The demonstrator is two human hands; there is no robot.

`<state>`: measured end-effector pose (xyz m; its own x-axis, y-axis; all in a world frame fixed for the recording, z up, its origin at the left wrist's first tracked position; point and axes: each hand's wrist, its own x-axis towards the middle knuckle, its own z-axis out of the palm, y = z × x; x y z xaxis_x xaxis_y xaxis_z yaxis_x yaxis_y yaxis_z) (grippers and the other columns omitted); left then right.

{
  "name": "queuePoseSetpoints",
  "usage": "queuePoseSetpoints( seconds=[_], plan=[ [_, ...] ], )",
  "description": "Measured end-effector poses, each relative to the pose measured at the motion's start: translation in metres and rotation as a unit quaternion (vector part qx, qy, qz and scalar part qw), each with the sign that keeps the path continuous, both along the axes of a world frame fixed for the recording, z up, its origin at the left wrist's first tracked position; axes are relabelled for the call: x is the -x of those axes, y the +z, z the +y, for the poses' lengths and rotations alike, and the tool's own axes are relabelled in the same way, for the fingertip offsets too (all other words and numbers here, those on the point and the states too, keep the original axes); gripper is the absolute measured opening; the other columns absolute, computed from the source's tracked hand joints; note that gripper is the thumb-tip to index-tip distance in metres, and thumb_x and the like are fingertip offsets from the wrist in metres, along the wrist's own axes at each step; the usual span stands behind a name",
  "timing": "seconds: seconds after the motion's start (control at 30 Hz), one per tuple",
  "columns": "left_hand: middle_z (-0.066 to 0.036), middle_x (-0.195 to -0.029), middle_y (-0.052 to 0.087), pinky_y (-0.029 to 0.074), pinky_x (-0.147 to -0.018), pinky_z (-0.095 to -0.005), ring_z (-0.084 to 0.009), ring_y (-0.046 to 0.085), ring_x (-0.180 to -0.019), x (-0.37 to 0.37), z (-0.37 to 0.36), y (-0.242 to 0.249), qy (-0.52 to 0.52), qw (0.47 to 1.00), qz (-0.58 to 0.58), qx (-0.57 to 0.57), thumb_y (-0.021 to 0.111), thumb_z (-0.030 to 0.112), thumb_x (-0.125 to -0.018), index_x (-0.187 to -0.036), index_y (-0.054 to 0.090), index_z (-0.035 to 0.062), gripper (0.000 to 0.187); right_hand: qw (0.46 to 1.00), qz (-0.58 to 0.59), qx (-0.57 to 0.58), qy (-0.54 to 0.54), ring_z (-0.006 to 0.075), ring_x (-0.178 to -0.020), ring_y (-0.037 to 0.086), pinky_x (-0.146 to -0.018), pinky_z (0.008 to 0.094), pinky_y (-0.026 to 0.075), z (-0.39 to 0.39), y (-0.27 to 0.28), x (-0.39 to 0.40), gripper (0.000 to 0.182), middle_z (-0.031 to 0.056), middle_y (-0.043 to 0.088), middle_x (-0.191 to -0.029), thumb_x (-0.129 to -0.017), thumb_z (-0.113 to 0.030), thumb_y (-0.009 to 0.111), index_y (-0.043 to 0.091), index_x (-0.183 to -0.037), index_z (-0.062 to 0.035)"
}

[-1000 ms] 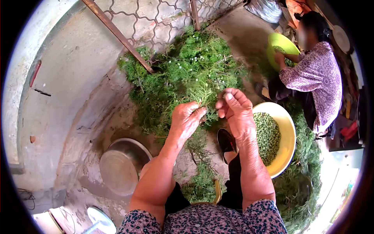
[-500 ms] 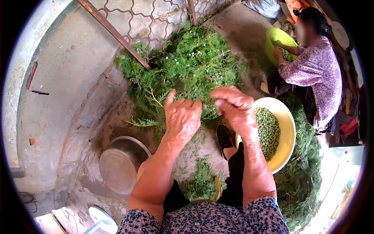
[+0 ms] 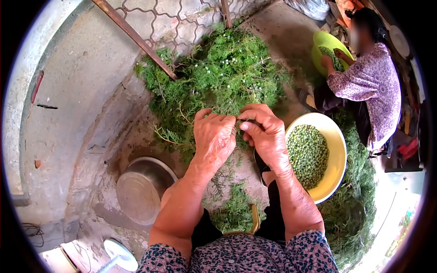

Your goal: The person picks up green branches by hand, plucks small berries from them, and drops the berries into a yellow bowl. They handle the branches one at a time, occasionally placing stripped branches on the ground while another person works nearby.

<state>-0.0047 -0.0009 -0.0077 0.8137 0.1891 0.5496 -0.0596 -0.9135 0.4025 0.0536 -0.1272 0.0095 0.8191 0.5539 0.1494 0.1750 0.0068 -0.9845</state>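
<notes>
My left hand (image 3: 215, 139) is closed, fingers curled round a leafy green sprig that is mostly hidden by the hand. Close against it, my right hand (image 3: 267, 136) pinches at the sprig with thumb and forefinger; whatever lies between those fingertips is too small to make out. Both hands are held over the near edge of a pile of green cut branches (image 3: 227, 77), dotted with pale berries. Beside my right wrist stands a yellow basin (image 3: 337, 168) holding many small round green berries (image 3: 308, 157).
An upturned metal pot (image 3: 139, 193) lies left of my arm. A rusty bar (image 3: 136, 40) slants over the branches. At right, a person (image 3: 364, 86) works with both hands in a lime-green basin (image 3: 317, 50). More stripped greenery (image 3: 348, 223) lies behind the yellow basin.
My right hand has come down and left from near the basin to meet my left hand. The other person's hands have shifted within the lime-green basin.
</notes>
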Motion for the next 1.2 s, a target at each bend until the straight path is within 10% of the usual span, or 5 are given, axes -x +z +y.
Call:
queuePoseSetpoints(
  seconds=[0.07,0.5,0.7,0.97,1.2],
  plan=[
    [-0.007,-0.063,0.06,0.039,-0.079,-0.0369,-0.0231,0.058,-0.064,-0.001,-0.001,0.003,0.001,1.0,0.004,-0.013,0.06,0.005,-0.062,-0.065,0.058,0.0057,0.004,0.987,0.152,-0.058,0.005,0.0033,-0.057,0.05,-0.048,0.0178,0.042,0.0,0.0,0.0,0.009,0.0025,0.053,-0.101,-0.081,0.005,0.058,0.062,-0.087,0.0005],
    [-0.004,-0.059,0.056,0.04,-0.077,-0.0367,-0.0208,0.054,-0.058,0.004,0.007,0.001,0.005,0.998,-0.003,-0.061,0.064,0.006,-0.066,-0.082,0.064,0.0088,0.017,0.839,0.412,-0.354,-0.016,0.013,-0.057,0.052,-0.048,0.0225,0.043,-0.009,0.015,-0.021,0.013,0.01,0.06,-0.087,-0.082,-0.006,0.059,0.057,-0.094,-0.0019],
    [-0.002,-0.057,0.052,0.038,-0.082,-0.037,-0.0185,0.051,-0.056,0.005,0.002,0.004,-0.001,0.996,0.008,-0.087,0.064,0.006,-0.066,-0.084,0.064,0.0099,0.019,0.996,0.083,-0.027,0.001,0.0089,-0.056,0.05,-0.047,0.0202,0.041,-0.013,0.005,-0.025,0.016,0.0031,0.059,-0.081,-0.076,-0.009,0.068,0.066,-0.091,-0.0038],
    [-0.004,-0.058,0.053,0.039,-0.083,-0.0367,-0.0197,0.053,-0.058,0.005,-0.001,-0.001,-0.012,0.997,-0.005,-0.071,0.064,0.005,-0.065,-0.081,0.064,0.0073,0.016,0.994,-0.094,0.041,-0.036,0.0115,-0.061,0.051,-0.055,0.0235,0.042,-0.006,-0.007,-0.012,0.015,0.0034,0.058,-0.071,-0.071,-0.003,0.07,0.066,-0.086,-0.0025],
    [-0.006,-0.065,0.059,0.044,-0.073,-0.0369,-0.0243,0.056,-0.065,0.007,0.002,-0.001,-0.026,0.992,-0.005,0.122,0.067,0.008,-0.072,-0.072,0.059,0.0018,0.01,0.878,0.352,-0.285,-0.154,0.0092,-0.052,0.049,-0.046,0.0196,0.036,-0.015,0.016,-0.034,0.003,0.0017,0.058,-0.068,-0.082,-0.007,0.061,0.059,-0.084,-0.0048]
  ],
)
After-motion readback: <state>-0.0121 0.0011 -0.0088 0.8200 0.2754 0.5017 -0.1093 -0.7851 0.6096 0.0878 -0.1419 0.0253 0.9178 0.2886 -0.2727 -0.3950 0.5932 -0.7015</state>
